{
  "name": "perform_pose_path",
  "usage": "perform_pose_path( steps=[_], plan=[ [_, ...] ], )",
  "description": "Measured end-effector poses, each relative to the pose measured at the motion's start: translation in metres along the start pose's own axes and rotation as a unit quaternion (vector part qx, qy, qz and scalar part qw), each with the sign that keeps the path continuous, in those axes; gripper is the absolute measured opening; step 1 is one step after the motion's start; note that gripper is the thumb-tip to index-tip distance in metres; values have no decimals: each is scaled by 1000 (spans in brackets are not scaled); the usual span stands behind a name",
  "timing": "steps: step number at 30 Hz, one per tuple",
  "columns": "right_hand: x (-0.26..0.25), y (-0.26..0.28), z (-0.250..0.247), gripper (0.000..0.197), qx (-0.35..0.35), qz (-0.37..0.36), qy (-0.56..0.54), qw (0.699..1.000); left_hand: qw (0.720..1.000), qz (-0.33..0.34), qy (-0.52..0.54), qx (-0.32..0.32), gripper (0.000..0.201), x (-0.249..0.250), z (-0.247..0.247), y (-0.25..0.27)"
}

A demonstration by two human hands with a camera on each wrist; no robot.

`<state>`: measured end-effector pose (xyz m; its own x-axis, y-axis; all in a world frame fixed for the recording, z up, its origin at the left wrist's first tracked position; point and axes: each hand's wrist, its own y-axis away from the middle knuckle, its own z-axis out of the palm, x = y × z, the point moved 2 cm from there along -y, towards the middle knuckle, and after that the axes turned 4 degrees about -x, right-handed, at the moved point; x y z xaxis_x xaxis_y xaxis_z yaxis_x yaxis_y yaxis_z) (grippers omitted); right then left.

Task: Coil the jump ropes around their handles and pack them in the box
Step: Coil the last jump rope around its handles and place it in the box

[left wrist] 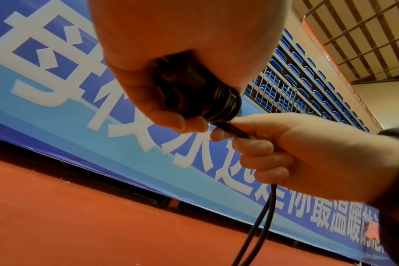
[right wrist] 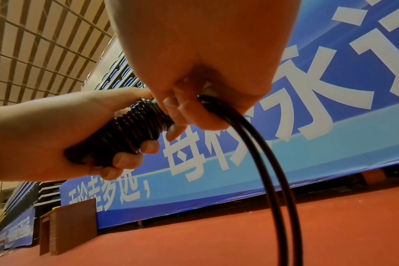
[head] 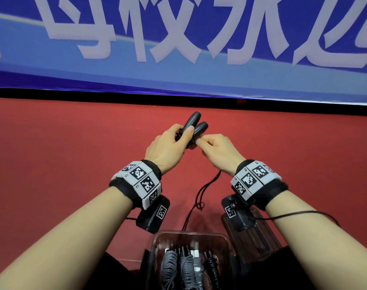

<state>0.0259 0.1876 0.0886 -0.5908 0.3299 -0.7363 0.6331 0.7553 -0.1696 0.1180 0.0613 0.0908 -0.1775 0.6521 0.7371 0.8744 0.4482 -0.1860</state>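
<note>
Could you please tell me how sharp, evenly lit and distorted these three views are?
Head view: sharp on the hands, banner bowed by the wide lens. Left wrist view: palm close, soft, orange-tinted. Right wrist view: rope sharp with glints, banner lines curved.

Red floor stretching out, blue banner with white characters hanging behind, blue seats rising, brown wooden stand standing left.

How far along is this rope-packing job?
Done: several coiled ropes already lie in the box. In hand: the left hand grips the black handles, partly wound, while the right hand feeds the doubled cord. Left: wind the slack on the floor, then pack it.
</note>
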Motion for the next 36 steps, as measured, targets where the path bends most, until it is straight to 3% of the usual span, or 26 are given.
perform_pose_path(
  steps=[3,6,11,15,19,22,25,30,33,36],
  plan=[
    [-1,2,0,34,-16,11,-6,1000,999,-14,-33,18,47,-1,2,-1],
    [0,4,-1,41,-19,29,4,999,997,-33,-68,33,50,-4,3,-1],
    [1,6,-6,55,14,13,119,993,980,-81,-171,67,50,-15,-8,-3],
    [-7,14,-6,31,-5,-46,208,977,960,-106,-260,14,56,-20,-4,-4],
    [-7,16,-7,23,-19,-86,179,980,947,-123,-288,-65,50,-19,1,-5],
    [-8,16,-9,19,5,-111,126,986,944,-101,-304,-80,39,-14,1,-3],
    [-11,15,-17,24,54,-127,99,986,945,-39,-314,-86,37,-8,1,2],
    [-7,12,-26,29,38,-104,73,991,942,77,-307,-114,50,2,8,13],
    [-1,11,-31,28,36,-87,40,995,950,98,-274,-111,60,5,9,16],
    [2,10,-34,28,22,-73,61,995,941,95,-305,-113,67,8,11,19]
  ],
)
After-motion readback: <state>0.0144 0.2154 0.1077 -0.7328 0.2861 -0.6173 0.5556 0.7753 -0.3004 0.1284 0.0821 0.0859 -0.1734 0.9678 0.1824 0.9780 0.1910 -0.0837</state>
